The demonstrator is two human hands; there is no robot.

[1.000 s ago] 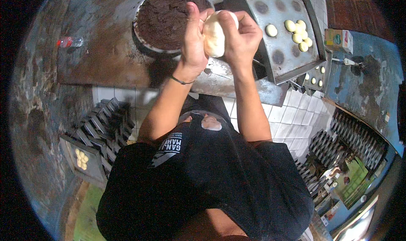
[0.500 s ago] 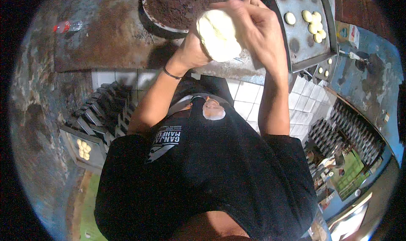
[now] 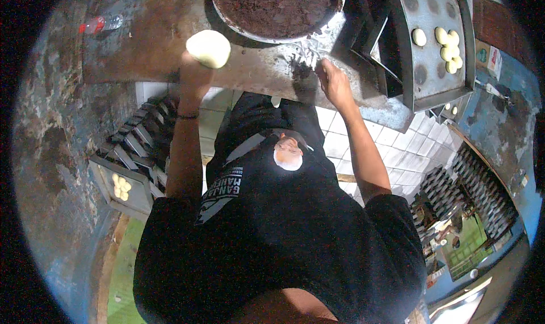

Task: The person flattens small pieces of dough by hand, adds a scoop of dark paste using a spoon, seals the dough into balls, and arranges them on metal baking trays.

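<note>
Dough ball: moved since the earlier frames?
Yes, to the left. Judged against the round bowl, the dough ball has gone from by its right edge to by its near left edge, in the left hand.

Pale cream dough lump (image 3: 208, 48), approx. round, gripped in the L hand (image 3: 195, 77), seen against the worktop (image 3: 142, 46) nr its front edge. Surface looks smooth w/ a soft, plump dome; outline a bit uneven, i.e. not a perfect circle. Colour's v. light, almost yellow-white. Underside's partly hidden by the hand. Pan (image 3: 284, 40) w/ dark brown mix is to its R, apart.
</note>
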